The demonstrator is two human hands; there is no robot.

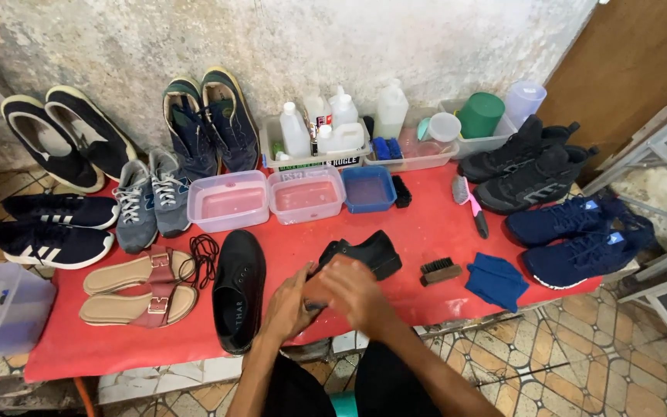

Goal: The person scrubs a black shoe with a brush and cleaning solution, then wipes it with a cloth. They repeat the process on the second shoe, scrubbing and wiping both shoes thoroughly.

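Red mat [441, 224] | both hands [326, 297] on one black shoe [364, 251] | two brushes [440, 271]

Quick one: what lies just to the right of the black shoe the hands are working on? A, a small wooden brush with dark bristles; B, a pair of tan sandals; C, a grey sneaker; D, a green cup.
A: a small wooden brush lies on the red cloth just right of the black shoe that the left hand and right hand are on.
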